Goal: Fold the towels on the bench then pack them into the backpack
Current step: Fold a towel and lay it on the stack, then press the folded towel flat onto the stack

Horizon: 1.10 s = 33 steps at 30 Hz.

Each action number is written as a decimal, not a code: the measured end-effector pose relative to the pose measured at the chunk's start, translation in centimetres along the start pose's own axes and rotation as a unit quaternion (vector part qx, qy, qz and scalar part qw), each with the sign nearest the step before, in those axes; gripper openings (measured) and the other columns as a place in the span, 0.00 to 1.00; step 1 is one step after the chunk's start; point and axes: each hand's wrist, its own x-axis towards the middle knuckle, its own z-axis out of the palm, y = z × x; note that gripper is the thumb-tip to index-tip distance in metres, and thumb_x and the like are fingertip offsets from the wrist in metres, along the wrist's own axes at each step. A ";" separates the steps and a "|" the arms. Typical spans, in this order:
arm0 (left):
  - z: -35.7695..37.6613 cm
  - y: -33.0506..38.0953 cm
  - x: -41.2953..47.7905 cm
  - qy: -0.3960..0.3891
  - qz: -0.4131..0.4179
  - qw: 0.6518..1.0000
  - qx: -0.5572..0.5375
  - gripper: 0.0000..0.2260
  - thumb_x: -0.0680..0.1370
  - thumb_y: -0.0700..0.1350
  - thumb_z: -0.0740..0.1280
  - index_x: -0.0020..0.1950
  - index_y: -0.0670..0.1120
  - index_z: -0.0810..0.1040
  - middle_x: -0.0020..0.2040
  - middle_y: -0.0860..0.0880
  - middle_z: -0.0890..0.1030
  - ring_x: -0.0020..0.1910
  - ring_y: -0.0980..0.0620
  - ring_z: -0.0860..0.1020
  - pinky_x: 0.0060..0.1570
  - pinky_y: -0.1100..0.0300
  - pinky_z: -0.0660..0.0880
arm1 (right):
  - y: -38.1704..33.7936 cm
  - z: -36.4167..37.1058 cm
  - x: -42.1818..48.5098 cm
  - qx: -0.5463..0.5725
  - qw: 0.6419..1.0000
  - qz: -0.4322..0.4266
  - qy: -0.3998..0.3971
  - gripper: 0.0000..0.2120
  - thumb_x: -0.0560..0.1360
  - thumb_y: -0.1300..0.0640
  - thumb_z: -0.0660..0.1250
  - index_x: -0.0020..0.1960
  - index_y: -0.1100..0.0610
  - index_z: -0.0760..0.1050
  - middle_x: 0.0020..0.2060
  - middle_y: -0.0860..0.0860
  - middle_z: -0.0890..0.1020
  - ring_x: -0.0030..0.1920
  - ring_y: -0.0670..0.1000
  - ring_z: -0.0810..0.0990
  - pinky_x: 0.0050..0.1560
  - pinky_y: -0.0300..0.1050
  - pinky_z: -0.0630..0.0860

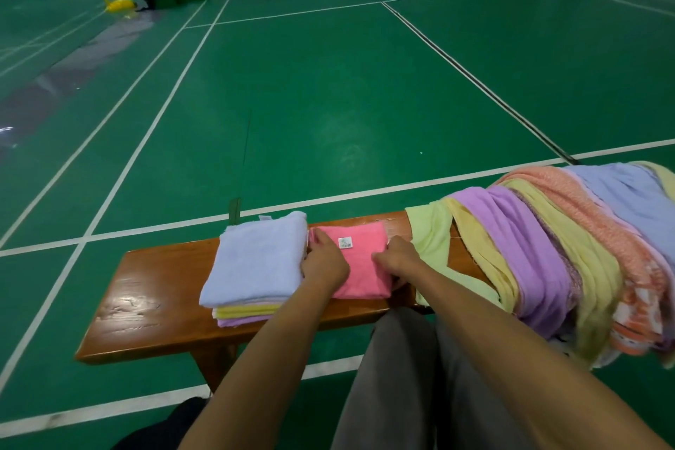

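Your two forearms reach out from the bottom of the view to a folded pink towel [356, 263] that lies on the bench [157, 289] directly under both hands. Your left hand [324, 261] rests on the towel's left edge with its fingers fairly straight, pressing the cloth flat. Your right hand [398, 258] sits at the towel's right edge with its fingers curled down onto the fabric; whether it pinches the edge or only presses it, you cannot tell. Between your hands the towel's longer side runs away from you, with a white label [345, 242] facing up near its far end. Just beyond your left hand, touching the pink towel's left edge, stands the folded stack [255, 263], pale blue on top with yellow and lilac layers below. That is likely where this towel goes next, a short sideways carry toward your left, and your left hand is the nearer one. Past your right hand the unfolded pile [548, 241] drapes over the bench end. No backpack can be made out for certain.
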 end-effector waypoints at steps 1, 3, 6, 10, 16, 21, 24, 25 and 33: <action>0.0 0.5 -0.4 0.007 0.015 0.999 0.031 0.36 0.81 0.43 0.60 0.81 0.37 0.41 0.79 0.34 0.55 0.76 0.35 0.63 0.72 0.46 0.65 | -0.1 0.0 -0.1 -0.029 0.999 -0.023 0.020 0.10 0.81 0.49 0.64 0.51 0.55 0.70 0.46 0.53 0.79 0.45 0.54 0.80 0.46 0.49 0.83; 0.2 1.4 -0.6 0.055 0.075 0.991 0.096 0.33 0.81 0.47 0.58 0.82 0.43 0.47 0.82 0.37 0.49 0.79 0.34 0.54 0.77 0.41 0.56 | -0.1 0.1 -0.2 -0.124 0.986 -0.077 0.086 0.13 0.83 0.45 0.59 0.53 0.55 0.71 0.45 0.50 0.79 0.46 0.53 0.80 0.45 0.47 0.79; 2.6 1.6 0.1 0.048 0.151 0.984 0.082 0.29 0.84 0.62 0.48 0.82 0.56 0.45 0.83 0.45 0.41 0.80 0.35 0.40 0.75 0.35 0.38 | 1.0 -0.1 -0.1 -0.243 0.946 -0.146 0.160 0.12 0.83 0.51 0.58 0.64 0.54 0.69 0.54 0.52 0.79 0.48 0.52 0.80 0.45 0.46 0.77; 6.5 0.8 0.1 0.010 0.115 0.993 0.026 0.31 0.79 0.72 0.40 0.77 0.67 0.30 0.80 0.50 0.30 0.74 0.35 0.25 0.68 0.29 0.27 | 3.9 -0.4 0.4 -0.335 0.915 -0.153 0.164 0.15 0.82 0.51 0.57 0.67 0.54 0.67 0.63 0.56 0.73 0.57 0.56 0.76 0.53 0.49 0.76; 6.8 1.9 0.3 0.031 0.100 0.994 0.013 0.31 0.78 0.72 0.40 0.76 0.67 0.29 0.80 0.49 0.30 0.74 0.35 0.26 0.60 0.33 0.20 | 3.6 -0.1 1.1 -0.360 0.907 -0.143 0.165 0.18 0.82 0.53 0.57 0.70 0.55 0.65 0.65 0.59 0.71 0.62 0.59 0.74 0.57 0.53 0.75; 6.9 2.1 0.6 0.025 0.098 0.995 0.007 0.31 0.78 0.72 0.39 0.76 0.67 0.29 0.80 0.49 0.29 0.74 0.35 0.25 0.64 0.30 0.24 | 3.0 0.6 1.2 -0.351 0.913 -0.156 0.140 0.24 0.81 0.54 0.60 0.76 0.56 0.60 0.68 0.59 0.69 0.65 0.60 0.72 0.55 0.52 0.78; 6.6 2.0 0.7 0.010 0.101 0.995 0.010 0.31 0.78 0.72 0.39 0.76 0.67 0.29 0.80 0.49 0.29 0.74 0.35 0.25 0.62 0.32 0.23 | 2.7 0.7 0.8 -0.349 0.913 -0.159 0.138 0.25 0.80 0.55 0.62 0.75 0.57 0.61 0.68 0.59 0.69 0.65 0.59 0.72 0.54 0.52 0.79; 6.4 1.9 0.6 0.004 0.102 0.995 0.013 0.31 0.78 0.73 0.39 0.77 0.67 0.30 0.80 0.49 0.29 0.74 0.35 0.25 0.63 0.32 0.23 | 2.7 0.6 0.7 -0.347 0.914 -0.160 0.137 0.25 0.80 0.55 0.63 0.75 0.57 0.61 0.68 0.59 0.69 0.65 0.59 0.72 0.55 0.52 0.79; 4.4 5.0 -0.4 0.077 0.126 0.987 0.057 0.25 0.83 0.63 0.48 0.80 0.58 0.56 0.82 0.43 0.51 0.80 0.35 0.48 0.74 0.31 0.42 | 3.2 -1.1 -0.3 -0.346 0.902 -0.195 0.170 0.19 0.80 0.53 0.60 0.70 0.56 0.68 0.67 0.59 0.72 0.65 0.58 0.71 0.63 0.54 0.71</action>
